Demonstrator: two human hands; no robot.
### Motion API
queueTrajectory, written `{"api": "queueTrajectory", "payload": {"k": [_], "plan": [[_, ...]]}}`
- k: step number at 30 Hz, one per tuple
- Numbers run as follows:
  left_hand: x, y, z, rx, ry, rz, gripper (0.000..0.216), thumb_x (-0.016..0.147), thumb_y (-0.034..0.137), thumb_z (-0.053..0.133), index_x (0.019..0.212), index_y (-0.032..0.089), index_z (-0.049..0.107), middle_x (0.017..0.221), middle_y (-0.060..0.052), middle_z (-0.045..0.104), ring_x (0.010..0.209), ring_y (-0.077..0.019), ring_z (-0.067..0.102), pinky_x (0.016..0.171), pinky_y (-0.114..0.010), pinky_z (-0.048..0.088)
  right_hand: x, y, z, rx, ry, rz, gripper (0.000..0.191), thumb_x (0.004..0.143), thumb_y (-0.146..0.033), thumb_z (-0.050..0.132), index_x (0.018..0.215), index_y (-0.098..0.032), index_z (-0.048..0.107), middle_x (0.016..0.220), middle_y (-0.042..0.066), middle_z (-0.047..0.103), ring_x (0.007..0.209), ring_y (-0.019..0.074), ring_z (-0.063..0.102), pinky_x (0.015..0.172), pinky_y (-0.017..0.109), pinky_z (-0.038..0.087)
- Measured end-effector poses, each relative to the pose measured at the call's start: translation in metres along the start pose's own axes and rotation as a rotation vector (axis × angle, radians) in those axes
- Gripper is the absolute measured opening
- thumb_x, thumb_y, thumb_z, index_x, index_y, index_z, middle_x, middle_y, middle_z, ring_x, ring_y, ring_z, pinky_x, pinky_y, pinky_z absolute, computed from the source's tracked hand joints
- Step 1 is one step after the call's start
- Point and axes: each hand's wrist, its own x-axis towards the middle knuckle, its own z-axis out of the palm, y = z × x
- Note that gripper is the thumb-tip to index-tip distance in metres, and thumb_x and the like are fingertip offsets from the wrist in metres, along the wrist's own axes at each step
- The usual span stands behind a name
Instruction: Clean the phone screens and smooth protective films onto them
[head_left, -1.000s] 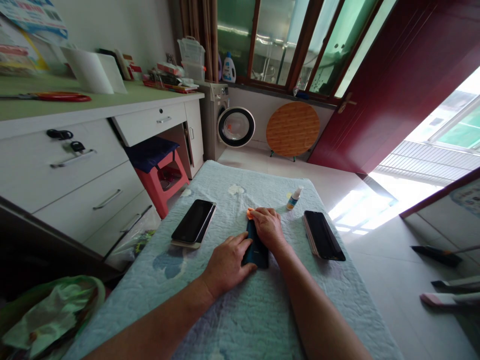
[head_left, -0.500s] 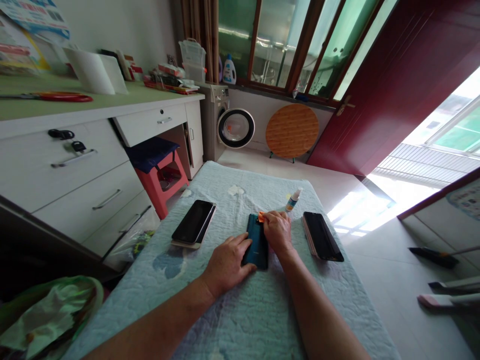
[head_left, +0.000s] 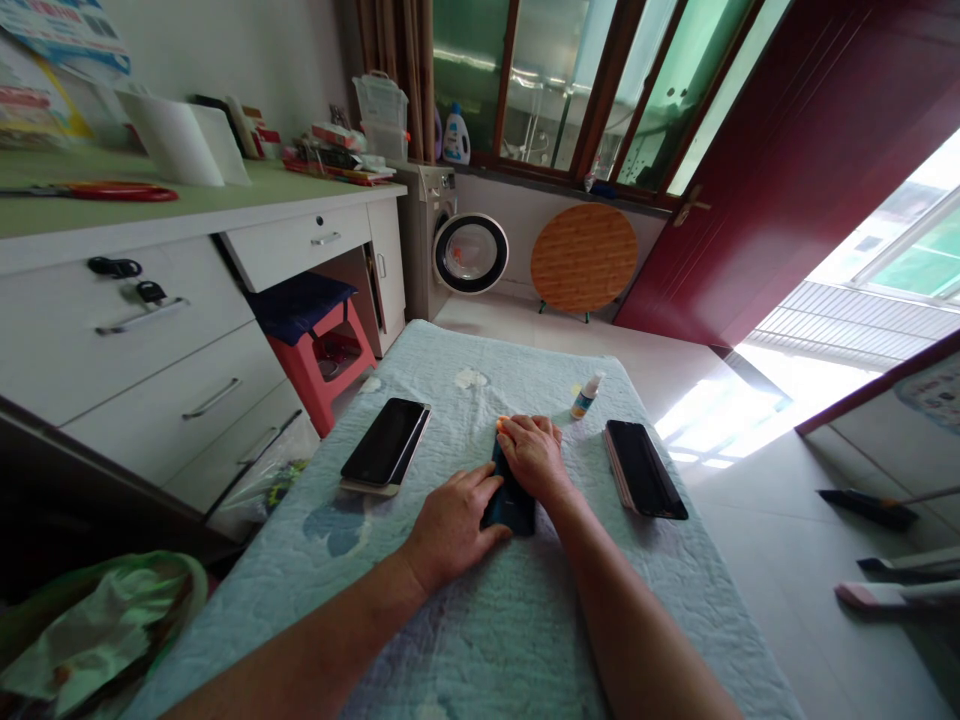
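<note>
A dark teal phone [head_left: 513,505] lies in the middle of a table covered by a pale blue quilted cloth [head_left: 480,620]. My left hand [head_left: 450,525] grips its left edge and near end, fingers curled against it. My right hand [head_left: 534,455] lies over the phone's far half, fingers pressed down on a small orange cloth [head_left: 500,424] whose edge peeks out at the fingertips. Most of the phone is hidden under both hands.
A stack of dark phones [head_left: 385,457] lies left of my hands, another stack [head_left: 643,481] to the right. A small spray bottle [head_left: 587,395] stands behind. White drawers [head_left: 172,330] and a red stool [head_left: 319,345] are at left, an open red door [head_left: 787,160] at right.
My right hand slid with the orange cloth from the phone's far right corner back to the left, covering the phone's far half again. My left hand stayed in place.
</note>
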Motion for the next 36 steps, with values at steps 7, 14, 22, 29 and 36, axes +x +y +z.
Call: {"api": "queueTrajectory", "payload": {"k": [7,14,22,29,36], "plan": [[0.000,0.003,-0.003,0.006,0.008,0.020,0.056,0.074,0.034,0.073,0.125,0.020,0.057,0.128,-0.009,0.060,0.115,-0.0290,0.055,0.102,-0.041,0.043,0.001,-0.006,-0.001,-0.025,-0.105,-0.024,0.031,0.096,-0.043,0.043,0.122,-0.037,0.059,0.126,-0.001,0.058,0.115,0.0227,0.041,0.097,0.037,0.027],[-0.001,0.001,-0.001,-0.014,0.027,0.025,0.054,0.073,0.034,0.073,0.124,0.021,0.057,0.129,-0.008,0.059,0.116,-0.0291,0.055,0.102,-0.042,0.043,-0.001,-0.007,-0.006,-0.016,-0.072,0.011,0.032,0.097,-0.044,0.040,0.121,-0.037,0.061,0.124,-0.001,0.060,0.114,0.0236,0.043,0.097,0.039,0.027],[-0.001,-0.001,0.002,0.002,0.027,0.004,0.057,0.072,0.036,0.074,0.124,0.018,0.059,0.135,-0.011,0.056,0.120,-0.0300,0.053,0.105,-0.042,0.042,-0.005,-0.002,-0.010,-0.024,-0.020,0.045,0.032,0.097,-0.042,0.043,0.121,-0.035,0.063,0.120,0.000,0.063,0.109,0.0240,0.048,0.093,0.038,0.030],[0.000,-0.002,0.002,0.011,0.038,0.017,0.056,0.072,0.035,0.074,0.122,0.017,0.059,0.133,-0.012,0.057,0.118,-0.0303,0.054,0.103,-0.042,0.043,-0.007,0.009,-0.006,-0.003,0.007,0.078,0.032,0.098,-0.036,0.041,0.120,-0.031,0.064,0.116,0.002,0.065,0.105,0.0201,0.052,0.090,0.032,0.034],[-0.001,-0.003,0.004,0.013,0.039,0.011,0.056,0.072,0.035,0.074,0.123,0.018,0.059,0.136,-0.011,0.055,0.120,-0.0302,0.054,0.103,-0.042,0.043,-0.007,0.010,-0.004,0.006,0.050,0.093,0.032,0.098,-0.035,0.041,0.115,-0.028,0.068,0.113,0.002,0.066,0.099,0.0189,0.054,0.091,0.030,0.035]]}}
